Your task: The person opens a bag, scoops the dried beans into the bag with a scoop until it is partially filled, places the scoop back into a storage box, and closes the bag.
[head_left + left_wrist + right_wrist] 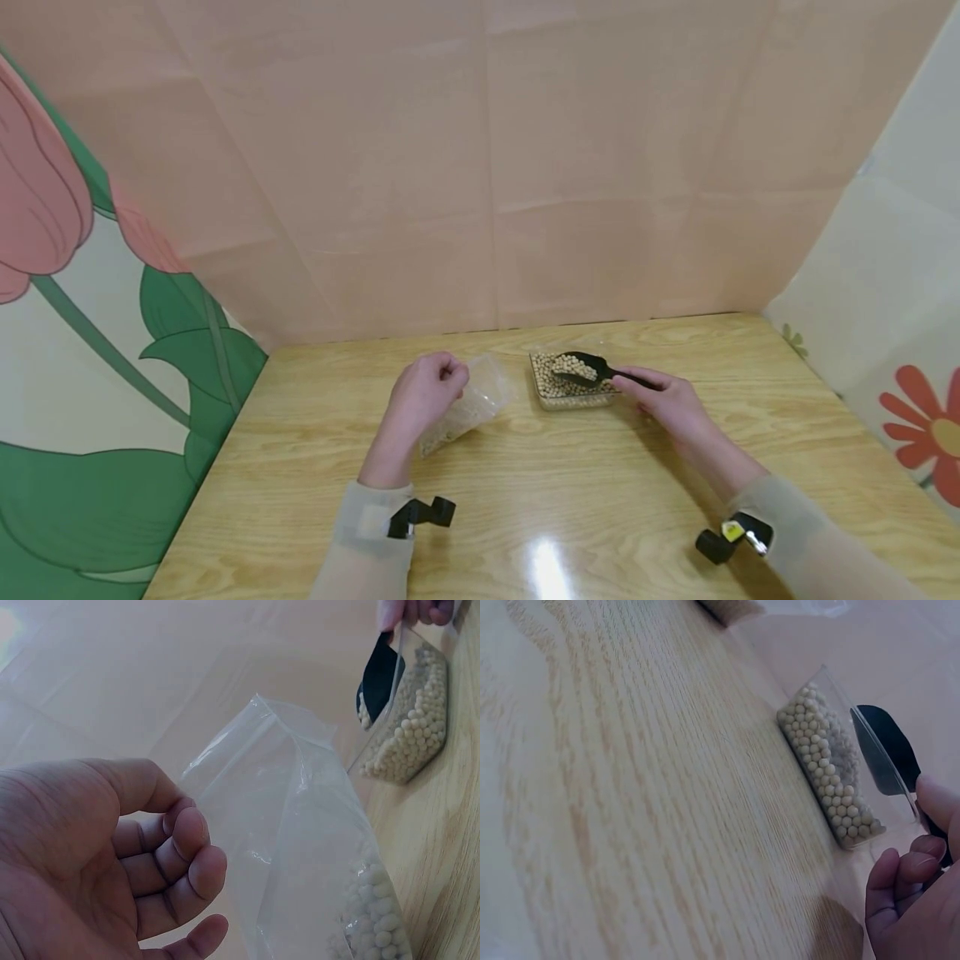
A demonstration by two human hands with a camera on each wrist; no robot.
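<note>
In the head view my left hand (429, 390) pinches the upper edge of a clear plastic bag (483, 398) between thumb and index finger. Small pale round balls (379, 915) lie at the bottom of that bag in the left wrist view. My right hand (667, 402) grips the handle of a black scoop (597, 364). The scoop's bowl is heaped with similar beige balls (573, 367). It is over a clear rectangular box (573, 403) full of the same balls. The right wrist view shows the scoop (891, 746) through and above the box wall.
The wooden table (480, 517) runs back to a pink-covered wall (480, 167). Painted flower panels stand at both sides. A black camera mount (422, 514) is strapped on the left sleeve, and another mount (735, 537) on the right.
</note>
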